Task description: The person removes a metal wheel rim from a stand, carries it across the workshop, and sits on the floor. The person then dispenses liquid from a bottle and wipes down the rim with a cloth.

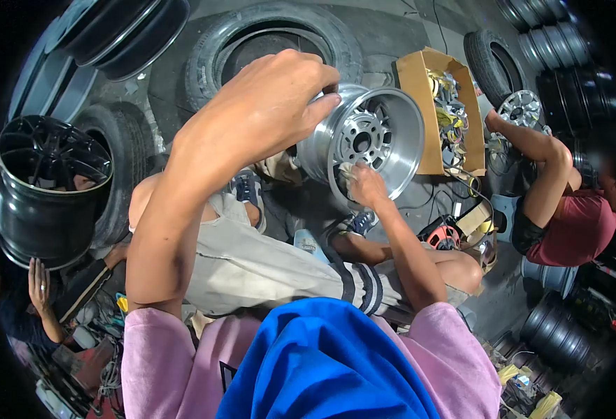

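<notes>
Letters seem to be on a pale blue thing (310, 244) by the person's legs, but they are too small to read. No brand can be made out on the silver wheel (409, 126).

In the head view, the wheel is in front of the person, near their shoes (248, 190). The left hand (280, 98) is over its upper left side, with the fingers bent and the thumb near them. It is hard to tell if that hand grips the rim. The right hand (367, 185) is at the low part of the wheel's open side. Its fingers are closed on a small pale cloth (348, 173), held at the inside of the rim.

The wheel's open side points to the right and up toward the head. Its long way, through the middle hole, goes from left to right. A cardboard box (429, 119) full of bits is just right of it, and a big tire (206, 63) lies behind it.
</notes>
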Motion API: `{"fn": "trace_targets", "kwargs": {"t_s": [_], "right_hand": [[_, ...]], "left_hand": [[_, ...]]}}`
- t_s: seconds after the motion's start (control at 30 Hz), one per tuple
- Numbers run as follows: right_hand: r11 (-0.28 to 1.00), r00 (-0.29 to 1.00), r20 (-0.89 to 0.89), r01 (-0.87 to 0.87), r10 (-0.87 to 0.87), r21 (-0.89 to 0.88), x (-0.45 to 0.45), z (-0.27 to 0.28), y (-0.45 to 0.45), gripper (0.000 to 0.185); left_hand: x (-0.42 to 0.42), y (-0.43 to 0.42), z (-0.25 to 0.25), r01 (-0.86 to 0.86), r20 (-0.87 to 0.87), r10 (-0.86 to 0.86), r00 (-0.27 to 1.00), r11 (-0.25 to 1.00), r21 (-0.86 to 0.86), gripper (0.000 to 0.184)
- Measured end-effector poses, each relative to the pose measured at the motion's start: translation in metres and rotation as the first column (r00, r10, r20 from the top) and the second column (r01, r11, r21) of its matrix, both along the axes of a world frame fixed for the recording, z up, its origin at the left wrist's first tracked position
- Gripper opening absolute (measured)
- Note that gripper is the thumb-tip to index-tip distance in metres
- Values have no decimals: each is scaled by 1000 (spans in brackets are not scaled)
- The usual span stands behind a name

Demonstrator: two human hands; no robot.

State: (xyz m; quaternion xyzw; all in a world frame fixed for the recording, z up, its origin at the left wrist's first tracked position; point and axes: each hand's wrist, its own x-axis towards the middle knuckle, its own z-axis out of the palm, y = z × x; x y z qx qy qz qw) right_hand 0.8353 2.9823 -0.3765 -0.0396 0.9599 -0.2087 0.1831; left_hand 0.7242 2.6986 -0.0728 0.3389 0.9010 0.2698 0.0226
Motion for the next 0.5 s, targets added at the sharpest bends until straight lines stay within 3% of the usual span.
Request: {"fn": "trace_targets", "kwargs": {"t_s": [0.07, 0.13, 0.2, 0.27, 0.3, 0.5], "right_hand": [[994, 982, -157, -111, 109, -4, -17, 7, -5, 34], [993, 984, -133, -111, 116, 41, -43, 30, -13, 35], [999, 951, -307, -41, 44, 14, -74, 33, -7, 35], [999, 950, -313, -9, 23, 45, -102, 20, 12, 32], [993, 976, -215, 36, -10, 113, -110, 23, 19, 35], [970, 922, -329, 236, -203, 62, -81, -34, 59, 37]], "left_hand": [[-1, -2, -3, -1, -7, 0, 1000, 1000, -6, 25], [0, -3, -5, 1, -12, -1, 1000, 1000, -15, 25], [0, -6, -5, -42, 46, 44, 998, 998, -42, 26], [-1, -11, -7, -29, 37, 29, 999, 999, -25, 26], [-2, -13, -8, -24, 30, 24, 999, 1000, -1, 26], [-1, -27, -11, -82, 56, 84, 995, 996, -34, 26]]}}
